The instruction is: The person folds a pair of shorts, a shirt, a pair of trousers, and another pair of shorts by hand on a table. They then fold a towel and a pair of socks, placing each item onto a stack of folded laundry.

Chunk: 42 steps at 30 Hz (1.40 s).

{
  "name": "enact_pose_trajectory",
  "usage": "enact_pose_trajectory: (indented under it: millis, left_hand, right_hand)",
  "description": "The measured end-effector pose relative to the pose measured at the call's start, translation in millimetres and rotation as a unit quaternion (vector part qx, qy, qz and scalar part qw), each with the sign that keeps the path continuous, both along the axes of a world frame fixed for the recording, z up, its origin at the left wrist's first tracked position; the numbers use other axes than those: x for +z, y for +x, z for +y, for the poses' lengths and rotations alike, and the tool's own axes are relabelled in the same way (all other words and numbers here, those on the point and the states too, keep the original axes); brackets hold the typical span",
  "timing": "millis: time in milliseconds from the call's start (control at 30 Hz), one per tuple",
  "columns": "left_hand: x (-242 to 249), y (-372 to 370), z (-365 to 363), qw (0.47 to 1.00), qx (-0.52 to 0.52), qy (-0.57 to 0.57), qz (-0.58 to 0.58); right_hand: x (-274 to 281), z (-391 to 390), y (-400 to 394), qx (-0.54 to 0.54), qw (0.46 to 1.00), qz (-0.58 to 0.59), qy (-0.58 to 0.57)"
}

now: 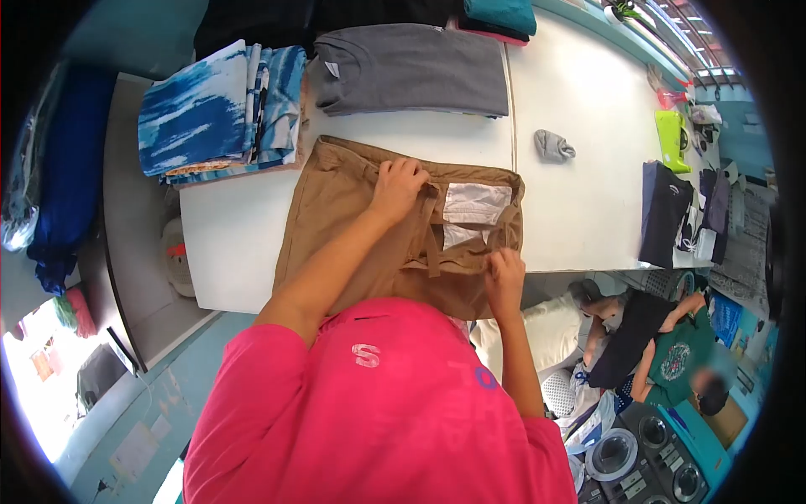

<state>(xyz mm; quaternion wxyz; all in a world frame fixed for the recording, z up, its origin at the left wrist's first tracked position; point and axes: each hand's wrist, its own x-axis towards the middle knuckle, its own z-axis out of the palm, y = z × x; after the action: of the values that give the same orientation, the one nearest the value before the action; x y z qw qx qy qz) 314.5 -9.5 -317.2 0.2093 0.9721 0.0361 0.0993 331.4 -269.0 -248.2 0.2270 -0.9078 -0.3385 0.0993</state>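
Observation:
Brown pants lie across the front of the white table, against my body, with the waist spread open. White pocket lining shows inside the opening. My left hand has its fingers closed on the cloth by the waistband, near the middle. At the right side of the opening my right hand pinches the edge of the same pants. A strip of brown cloth hangs between the two hands. Where the legs run under my pink shirt they are hidden.
Behind the pants lies a folded grey garment stack. Blue-and-white folded cloths sit at the left. A balled grey sock-like item and dark folded clothes are right. A co-worker in a green shirt holds dark cloth near washing machines.

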Motion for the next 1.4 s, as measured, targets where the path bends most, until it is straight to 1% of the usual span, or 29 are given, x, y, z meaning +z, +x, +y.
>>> enact_pose_trajectory:
  millis: [33,67,133,167,200,267,300,367,400,467,500,533,567,633,767,867,900,933,967,1000,1033,1100,1167,1200,1233,1267,1300,1333,1400]
  left_hand:
    - [-2,0,-1,1.0,0.016,-0.011,-0.005]
    - [-1,-2,-2,1.0,0.013,-0.014,-0.01]
    - [1,-3,-3,1.0,0.013,-0.006,-0.006]
    - [5,-3,-3,1.0,0.014,-0.005,-0.007]
    - [13,-4,-4,0.999,0.021,-0.014,-0.041]
    - [30,-5,-6,0.996,0.023,-0.022,-0.079]
    - [39,-10,-6,0.996,0.004,-0.051,-0.075]
    - [43,-26,-6,0.995,-0.016,-0.076,-0.066]
    - [38,-36,-6,0.992,-0.046,-0.102,-0.061]
    - [33,-55,-9,0.988,-0.075,-0.125,-0.055]
    - [32,-68,-15,0.983,-0.093,-0.157,0.0]
    - [31,-80,-20,0.974,-0.111,-0.189,0.054]
    - [30,-89,-24,0.974,-0.11,-0.189,0.054]
    - [28,-102,-33,0.968,-0.148,-0.148,0.139]
    - [28,-106,-38,0.969,-0.116,-0.16,0.151]
    - [29,-107,-36,0.968,-0.122,-0.147,0.165]
    - [28,-108,-35,0.969,-0.123,-0.141,0.163]
    - [27,-108,-35,0.97,-0.125,-0.134,0.162]
    - [26,-109,-35,0.97,-0.125,-0.134,0.163]
    - [24,-109,-35,0.971,-0.123,-0.124,0.161]
    - [23,-109,-36,0.973,-0.122,-0.114,0.159]
    - [20,-111,-38,0.976,-0.125,-0.1,0.15]
    - [19,-112,-37,0.979,-0.123,-0.085,0.14]
    - [20,-112,-37,0.98,-0.122,-0.095,0.127]
    - [20,-112,-37,0.981,-0.12,-0.104,0.115]
    - [18,-113,-37,0.98,-0.121,-0.104,0.115]
    - [16,-113,-37,0.982,-0.126,-0.1,0.104]
    - [14,-114,-37,0.982,-0.131,-0.095,0.093]
    - [15,-113,-34,0.981,-0.139,-0.097,0.098]
  right_hand:
    - [-10,-9,-6,0.0,0.999,-0.045,-0.009]
    - [-17,-17,-10,-0.002,0.999,-0.05,-0.011]
    - [-29,-28,-11,0.045,0.997,0.06,-0.009]
    - [-33,-28,-11,0.005,0.996,0.086,-0.006]
    - [-20,-15,-10,0.003,0.996,0.087,-0.006]
    - [4,17,-1,-0.038,0.995,-0.063,0.066]
    - [10,30,4,-0.041,0.995,-0.065,0.067]
    - [13,51,11,0.032,0.987,-0.161,-0.002]
    - [9,55,10,0.031,0.987,-0.158,0.001]
    - [-7,62,9,0.065,0.977,-0.157,-0.126]
    - [-14,62,12,0.062,0.981,-0.12,-0.139]
    - [-21,59,15,0.063,0.981,-0.119,-0.139]
    - [-25,58,17,0.047,0.981,-0.107,-0.153]
    - [-28,55,23,0.036,0.982,-0.091,-0.159]
    - [-27,50,35,0.051,0.978,-0.099,-0.175]
    - [-21,50,45,0.043,0.988,-0.077,-0.127]
    - [-18,45,58,-0.093,0.983,0.157,0.021]
    - [-16,39,72,-0.22,0.884,0.377,0.166]
    - [-16,27,87,-0.282,0.785,0.43,0.345]
    - [-12,19,96,-0.331,0.648,0.462,0.507]
    - [-13,16,96,-0.333,0.647,0.462,0.507]
    - [0,15,95,-0.409,0.696,0.305,0.506]
    - [10,15,91,-0.469,0.723,0.141,0.488]
    - [7,11,81,-0.353,0.845,0.128,0.381]
    - [5,7,69,-0.225,0.933,0.109,0.259]
    - [6,7,63,-0.067,0.984,0.037,0.16]
    - [7,9,57,0.093,0.993,-0.037,0.055]
    - [8,10,50,0.093,0.993,-0.037,0.056]
    - [8,14,39,0.184,0.978,-0.093,-0.033]
